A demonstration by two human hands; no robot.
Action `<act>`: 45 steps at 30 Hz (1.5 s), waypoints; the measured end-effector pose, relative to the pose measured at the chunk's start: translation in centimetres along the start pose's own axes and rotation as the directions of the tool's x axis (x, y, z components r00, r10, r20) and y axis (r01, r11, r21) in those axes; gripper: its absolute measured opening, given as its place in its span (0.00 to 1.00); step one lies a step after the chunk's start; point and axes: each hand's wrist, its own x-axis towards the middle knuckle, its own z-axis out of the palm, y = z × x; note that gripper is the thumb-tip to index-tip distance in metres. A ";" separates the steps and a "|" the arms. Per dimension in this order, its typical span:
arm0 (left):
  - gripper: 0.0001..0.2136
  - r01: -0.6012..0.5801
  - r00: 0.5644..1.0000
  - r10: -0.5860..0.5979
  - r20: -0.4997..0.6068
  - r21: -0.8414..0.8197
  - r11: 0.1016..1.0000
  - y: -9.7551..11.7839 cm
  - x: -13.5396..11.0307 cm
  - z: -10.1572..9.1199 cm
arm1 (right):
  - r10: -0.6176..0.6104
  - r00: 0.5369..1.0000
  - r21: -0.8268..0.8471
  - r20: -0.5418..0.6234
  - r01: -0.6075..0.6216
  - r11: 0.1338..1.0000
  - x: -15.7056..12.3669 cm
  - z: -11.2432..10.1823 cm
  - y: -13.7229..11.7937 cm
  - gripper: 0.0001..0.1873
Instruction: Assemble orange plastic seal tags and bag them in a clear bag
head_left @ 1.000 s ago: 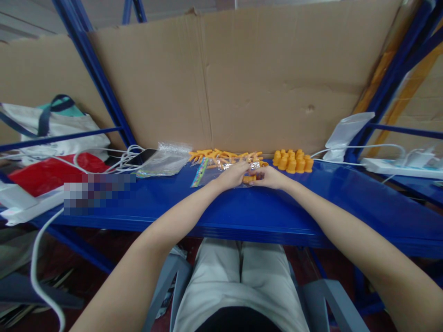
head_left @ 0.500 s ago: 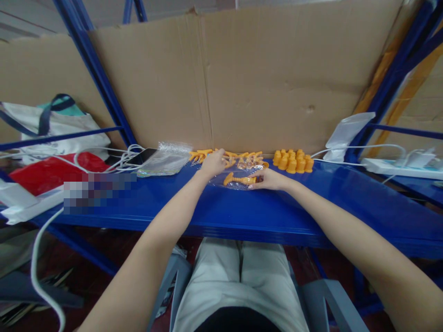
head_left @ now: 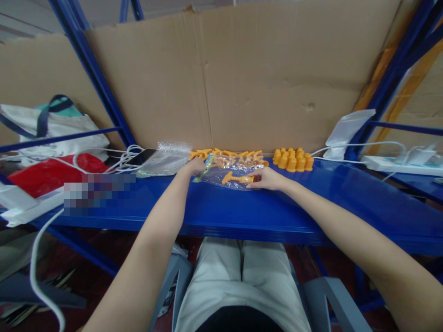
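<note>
Here, the right hand (head_left: 266, 179) clasps an orange piece (head_left: 238, 179), apparently inside a clear bag (head_left: 210, 178) on the surface (head_left: 224, 210); the left hand (head_left: 195, 166), grip unclear, could tear the bag by tugging unevenly.

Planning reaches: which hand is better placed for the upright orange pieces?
Probably the right hand: it is nearer the upright orange pieces, though at one end of an orange part. The left hand is farther off, at the clear bag.
</note>
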 end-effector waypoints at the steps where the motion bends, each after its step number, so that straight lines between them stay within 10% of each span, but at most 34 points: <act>1: 0.08 -0.008 0.999 0.008 -0.031 0.005 1.000 0.4 0.0 0.0 | -0.009 1.000 0.000 -0.020 0.009 1.000 0.0 0.1 0.0 0.19; 15: 0.09 0.072 0.997 -0.045 0.058 -0.692 0.718 4.2 -1.0 1.7 | 0.001 0.992 -0.126 -0.125 -0.017 0.992 0.0 0.0 0.2 0.18; 23: 0.03 -0.065 0.995 0.026 -0.097 -0.434 0.898 2.5 -0.4 1.4 | -0.005 0.991 -0.082 -0.133 -0.006 0.997 0.0 0.2 0.3 0.18; 27: 0.03 -0.019 1.000 0.021 0.002 -0.287 0.958 1.5 -0.6 0.9 | -0.015 0.989 -0.060 -0.148 0.006 0.998 0.0 0.3 0.2 0.23; 45: 0.07 0.007 0.993 0.035 0.112 -0.356 0.934 1.1 -0.6 1.0 | -0.126 0.990 0.102 0.061 0.120 0.988 3.8 1.3 1.5 0.16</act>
